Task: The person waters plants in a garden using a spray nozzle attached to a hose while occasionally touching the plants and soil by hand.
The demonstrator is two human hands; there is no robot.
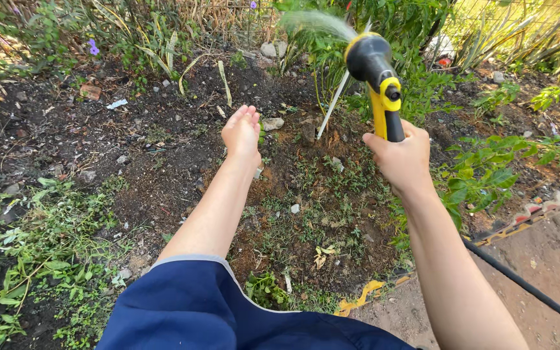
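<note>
Person's own body, head view: two bare forearms, no watch, rings or gloves seen. Left hand [242,131] and right hand [404,159] both bare. Left arm w/ short sleeve [183,304] in dark navy blue, loose fit, smooth fabric w/ a few soft folds; thin pale grey-white edge trim along the cuff. Same navy cloth runs across bottom of frame. Right sleeve not in view.

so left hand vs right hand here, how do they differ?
The left hand is open and holds nothing, fingers together, stretched out over the dark soil bed. The right hand is closed around the grip of the yellow and black plastic hose spray nozzle, which is spraying water. The left reaches lower and farther left; the right is raised. Both are bare.
</note>
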